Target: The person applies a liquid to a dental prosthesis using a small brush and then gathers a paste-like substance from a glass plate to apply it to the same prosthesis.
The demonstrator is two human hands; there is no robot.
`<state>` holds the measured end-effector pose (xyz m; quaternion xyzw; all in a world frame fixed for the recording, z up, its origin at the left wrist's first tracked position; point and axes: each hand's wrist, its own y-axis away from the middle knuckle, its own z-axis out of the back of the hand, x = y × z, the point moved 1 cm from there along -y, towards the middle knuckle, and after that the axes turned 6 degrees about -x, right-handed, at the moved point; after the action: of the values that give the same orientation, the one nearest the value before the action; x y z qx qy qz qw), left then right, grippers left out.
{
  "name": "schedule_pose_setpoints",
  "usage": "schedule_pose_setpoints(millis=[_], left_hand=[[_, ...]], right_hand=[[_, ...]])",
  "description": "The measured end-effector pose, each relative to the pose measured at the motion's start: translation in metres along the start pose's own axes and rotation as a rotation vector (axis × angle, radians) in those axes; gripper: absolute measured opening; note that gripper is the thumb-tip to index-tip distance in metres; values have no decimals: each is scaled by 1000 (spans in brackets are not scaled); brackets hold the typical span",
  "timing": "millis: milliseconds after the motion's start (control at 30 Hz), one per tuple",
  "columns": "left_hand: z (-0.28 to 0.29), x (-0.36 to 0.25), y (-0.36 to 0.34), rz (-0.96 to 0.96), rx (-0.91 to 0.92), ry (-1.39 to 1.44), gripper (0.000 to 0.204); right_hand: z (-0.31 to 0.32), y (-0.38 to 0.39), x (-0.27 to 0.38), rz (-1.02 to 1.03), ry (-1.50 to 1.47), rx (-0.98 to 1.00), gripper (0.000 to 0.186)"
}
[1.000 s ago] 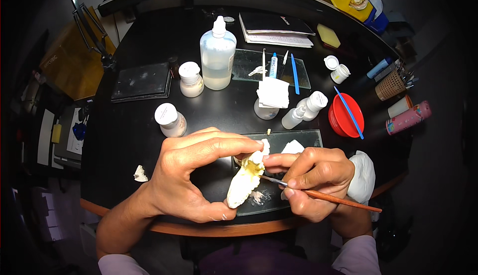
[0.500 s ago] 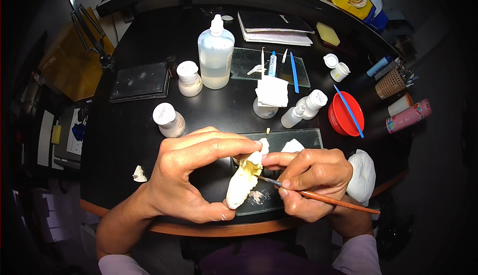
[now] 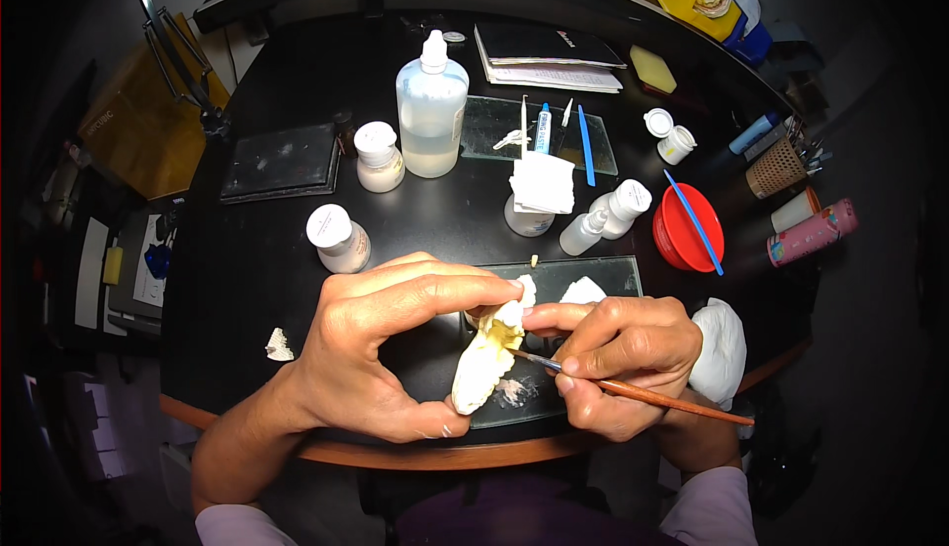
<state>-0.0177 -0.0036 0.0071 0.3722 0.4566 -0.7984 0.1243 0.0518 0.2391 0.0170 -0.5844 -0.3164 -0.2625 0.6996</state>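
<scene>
Head view of a dark round surface (image 3: 247,259). At the back stands a tall clear bottle (image 3: 431,106) partly filled with clear liquid; left of it a small white-capped jar (image 3: 379,157), and nearer the person a second capped jar (image 3: 338,239); the contents of both cannot be told. Two small white dropper bottles (image 3: 605,217) stand right of centre beside a jar covered by a folded white tissue (image 3: 542,182). A red bowl (image 3: 682,235) at the right carries a blue stick (image 3: 695,222) across its rim. A woven cup (image 3: 775,166) at the far right holds tools.

The left hand (image 3: 371,358) is curled, thumb and fingertips pinching a cream-white plaster cast (image 3: 484,363) above a glass slab (image 3: 583,284) at the near edge of the surface. The right hand (image 3: 618,358) is closed in a pen grip on a thin brush (image 3: 633,391), its tip touching the cast; its index finger also rests against the top of the cast. A white cloth (image 3: 720,348) lies just right of this hand.

Compared with the frame a second ago, both hands and the cast keep nearly the same place; the brush tip sits slightly higher on the cast.
</scene>
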Motion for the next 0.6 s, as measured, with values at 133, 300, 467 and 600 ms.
schedule_pose_setpoints(millis=[133, 300, 467, 600], left_hand=[[0, 1, 0, 12, 4, 7, 79], [-2, 0, 0, 94, -10, 107, 81], [-4, 13, 6, 236, -1, 357, 85], [-3, 18, 6, 267, 3, 381, 86]], right_hand=[[1, 1, 0, 19, 24, 55, 14], [7, 4, -1, -86, -78, 33, 9], [-3, 4, 2, -170, -162, -194, 7], [-1, 3, 1, -131, -95, -148, 7]])
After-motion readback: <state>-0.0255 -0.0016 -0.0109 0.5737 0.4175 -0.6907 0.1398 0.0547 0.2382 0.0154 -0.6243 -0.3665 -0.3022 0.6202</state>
